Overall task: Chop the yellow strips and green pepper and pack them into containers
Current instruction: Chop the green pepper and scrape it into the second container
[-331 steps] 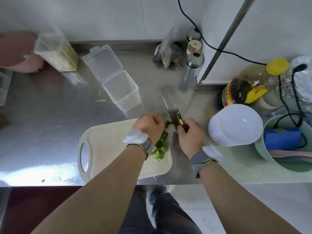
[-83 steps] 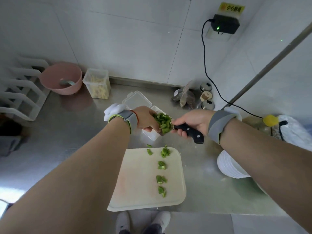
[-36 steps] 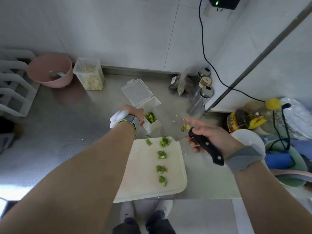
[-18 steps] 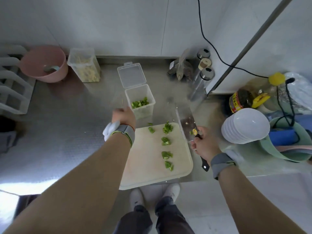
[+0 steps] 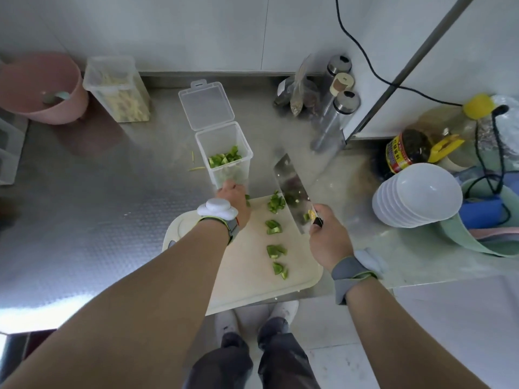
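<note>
Gripping the cleaver (image 5: 289, 189), right hand (image 5: 328, 240) rests beside the pepper pieces (image 5: 273, 227).

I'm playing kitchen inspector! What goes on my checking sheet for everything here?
Surface: steel counter; a few stray yellow strips beside the open container.
Job's things: cutting board with green pepper pieces; open container partly filled with pepper; second container of yellow strips at the back.
Clutter: pink bowl, white bowls, oil bottle, spice jars, green basin.
Hands: right hand grips the knife, blade along the board's right side; left hand against the open container's near wall, fingers hidden.
Cables: black cable down the wall; another over the basin.
Surroundings: white rack at left.
</note>
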{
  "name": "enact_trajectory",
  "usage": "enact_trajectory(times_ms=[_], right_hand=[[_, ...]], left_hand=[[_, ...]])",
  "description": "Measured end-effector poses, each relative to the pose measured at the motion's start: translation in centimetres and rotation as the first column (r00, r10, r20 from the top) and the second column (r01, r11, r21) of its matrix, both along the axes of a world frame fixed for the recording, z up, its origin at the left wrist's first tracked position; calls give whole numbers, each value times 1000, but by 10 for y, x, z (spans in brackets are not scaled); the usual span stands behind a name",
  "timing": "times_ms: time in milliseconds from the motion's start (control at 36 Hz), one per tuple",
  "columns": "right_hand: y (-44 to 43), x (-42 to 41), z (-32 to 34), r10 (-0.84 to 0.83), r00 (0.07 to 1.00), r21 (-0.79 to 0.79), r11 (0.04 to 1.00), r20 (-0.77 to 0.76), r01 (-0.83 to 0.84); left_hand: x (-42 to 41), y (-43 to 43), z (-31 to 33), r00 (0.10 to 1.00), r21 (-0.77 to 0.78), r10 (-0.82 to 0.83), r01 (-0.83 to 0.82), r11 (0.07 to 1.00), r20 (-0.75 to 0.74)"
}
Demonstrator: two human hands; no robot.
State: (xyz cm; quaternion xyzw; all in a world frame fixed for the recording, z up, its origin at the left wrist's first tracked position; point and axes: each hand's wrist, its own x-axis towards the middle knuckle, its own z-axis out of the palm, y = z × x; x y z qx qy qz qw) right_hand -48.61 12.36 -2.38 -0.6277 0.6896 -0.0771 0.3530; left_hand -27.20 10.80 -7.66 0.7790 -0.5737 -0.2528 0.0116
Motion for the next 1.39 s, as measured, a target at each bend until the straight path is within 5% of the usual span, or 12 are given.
enact_trajectory(times_ms=[139,444,722,833,1111,1389], right_hand=[[1,1,-2,3,1000,-5,1000,-1,-3],[14,-8,-3,87,996,7,996,10,-87],[15,-18,-4,90,994,49,994,66,-93],[17,-26,-8,-2,992,46,999,124,-3],[7,-23,-18,-162,962,83,986,221,147],[3,-20,-18,-123,967,83,991,224,107]], left_hand=[[5,-6,-6,997,-21,-49,50,999,56],[-6,5,1,985,-156,78,-102,982,-153],[-37,43,1,920,-13,153,-169,985,-360],[-34,30,1,942,-89,178,-211,973,-286],[-45,12,9,997,-98,-36,29,995,-67],[-45,20,13,986,-156,-105,85,984,-127]])
